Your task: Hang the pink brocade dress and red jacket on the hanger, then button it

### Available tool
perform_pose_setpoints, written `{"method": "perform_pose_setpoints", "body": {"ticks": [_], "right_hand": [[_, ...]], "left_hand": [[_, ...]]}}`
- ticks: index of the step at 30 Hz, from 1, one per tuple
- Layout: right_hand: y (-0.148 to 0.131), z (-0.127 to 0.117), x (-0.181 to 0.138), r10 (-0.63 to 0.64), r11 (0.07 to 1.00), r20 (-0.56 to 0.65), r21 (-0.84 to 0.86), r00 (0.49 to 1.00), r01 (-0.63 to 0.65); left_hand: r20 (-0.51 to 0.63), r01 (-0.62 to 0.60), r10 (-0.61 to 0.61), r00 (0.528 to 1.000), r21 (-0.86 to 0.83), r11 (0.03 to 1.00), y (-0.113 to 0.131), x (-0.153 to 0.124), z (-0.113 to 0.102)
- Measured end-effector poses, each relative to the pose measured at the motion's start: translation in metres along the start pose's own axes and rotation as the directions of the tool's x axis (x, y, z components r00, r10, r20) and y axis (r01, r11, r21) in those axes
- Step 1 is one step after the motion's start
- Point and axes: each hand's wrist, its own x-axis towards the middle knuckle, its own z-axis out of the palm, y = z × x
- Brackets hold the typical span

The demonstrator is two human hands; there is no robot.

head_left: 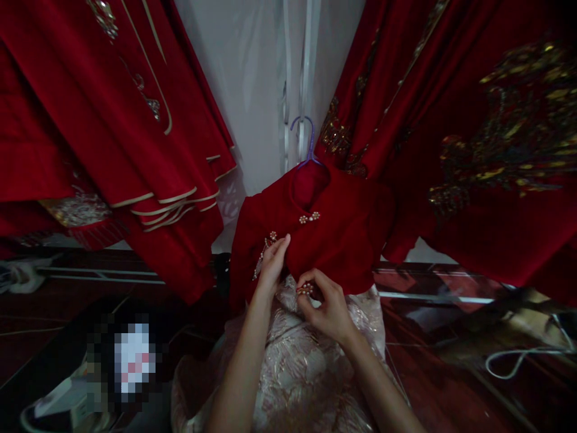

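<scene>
- at the middle of the head view, a red jacket (342, 234) hangs on a purple hanger (311, 147) between other red garments (121, 132).
- the right hand (327, 304) is curled nearly closed, pinching a beaded ornament (305, 290) near the jacket's lower edge.
- the left hand (274, 261), fingers nearly straight, is against the jacket's front; whether it grips cloth, i cannot tell.

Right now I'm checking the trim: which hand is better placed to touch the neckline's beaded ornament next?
Probably the left hand: it looks nearer the neckline ornament, while the right hand pinches another beaded piece.
</scene>
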Motion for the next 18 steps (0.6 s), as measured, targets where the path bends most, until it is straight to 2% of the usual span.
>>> {"method": "perform_pose_setpoints", "body": {"ticks": [2,3,5,8,9,11,14,18], "right_hand": [[-0.001,-0.003,0.0,0.015,1.0,-0.054,-0.009,0.998,-0.015],[-0.001,-0.005,0.0,0.012,1.0,-0.074,-0.014,0.997,-0.013],[-0.003,-0.01,0.0,-0.014,1.0,-0.098,-0.02,0.995,0.012],[-0.005,-0.016,-0.001,-0.064,0.998,-0.102,-0.01,0.993,0.064],[-0.005,-0.017,-0.001,-0.074,0.997,-0.095,-0.003,0.993,0.074],[-0.006,-0.019,-0.001,-0.083,0.996,-0.078,0.009,0.994,0.084],[-0.006,-0.018,-0.001,-0.088,0.996,-0.067,0.016,0.994,0.09],[-0.005,-0.014,0.0,-0.075,0.997,-0.039,0.018,0.996,0.076]], "left_hand": [[0.017,-0.19,0.191,0.981,0.206,0.96,0.009,0.002,0.01],[0.047,-0.29,0.291,0.956,0.323,0.901,0.015,0.004,0.015],[0.163,-0.443,0.433,0.887,0.567,0.694,0.027,0.009,0.024],[0.386,-0.534,0.448,0.806,0.801,0.27,0.047,0.019,0.034],[0.446,-0.548,0.422,0.789,0.821,0.157,0.052,0.023,0.036],[0.537,-0.583,0.371,0.758,0.813,0.016,0.062,0.032,0.04],[0.609,-0.635,0.336,0.719,0.771,-0.038,0.071,0.044,0.042],[0.675,-0.723,0.325,0.662,0.689,0.04,0.078,0.054,0.041]]}}
